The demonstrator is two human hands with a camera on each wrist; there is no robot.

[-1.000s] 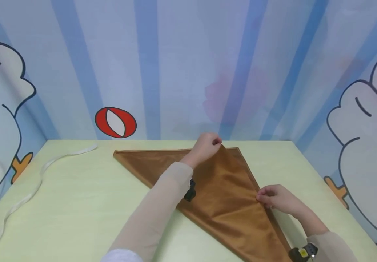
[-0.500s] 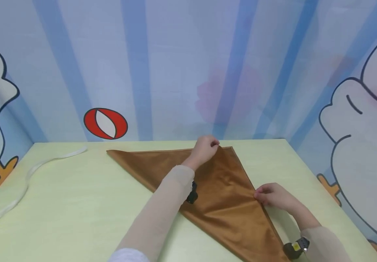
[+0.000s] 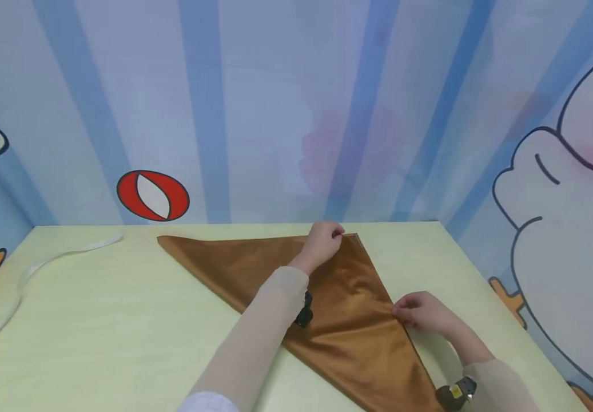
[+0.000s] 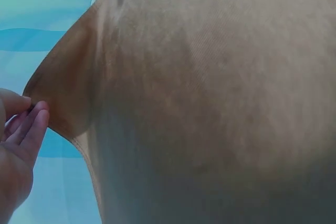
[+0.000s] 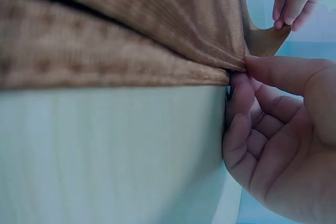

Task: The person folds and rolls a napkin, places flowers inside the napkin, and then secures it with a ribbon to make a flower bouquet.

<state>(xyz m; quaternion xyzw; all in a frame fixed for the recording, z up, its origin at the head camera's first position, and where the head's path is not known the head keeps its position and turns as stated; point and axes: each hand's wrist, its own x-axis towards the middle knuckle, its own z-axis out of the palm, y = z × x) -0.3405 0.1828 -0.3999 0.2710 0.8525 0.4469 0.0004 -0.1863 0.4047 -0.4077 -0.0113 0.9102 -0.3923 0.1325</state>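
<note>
A shiny brown cloth (image 3: pixel 347 320), folded into a triangle, lies on the table with its fold running from far left to near right. My left hand (image 3: pixel 323 243) pinches its upper layer close to the far corner. In the left wrist view that pinched corner of the cloth (image 4: pixel 68 77) stretches to a point at my left fingertips (image 4: pixel 39 109). My right hand (image 3: pixel 422 312) pinches the right edge about midway down. The right wrist view has thumb and forefinger of the right hand (image 5: pixel 283 124) gathering the hemmed layers of the cloth (image 5: pixel 131 51) together.
A white ribbon or strap (image 3: pixel 23 280) trails along the left of the pale yellow-green table (image 3: pixel 95 320). Behind the table stands a blue striped backdrop (image 3: pixel 265 114) printed with cartoon figures. Both sleeved wrists carry small black cameras.
My left hand has lowered the upper layer toward the far corner, so the top edges now nearly line up. My right hand keeps its pinch on the side edge. The head view has shifted rightward.
</note>
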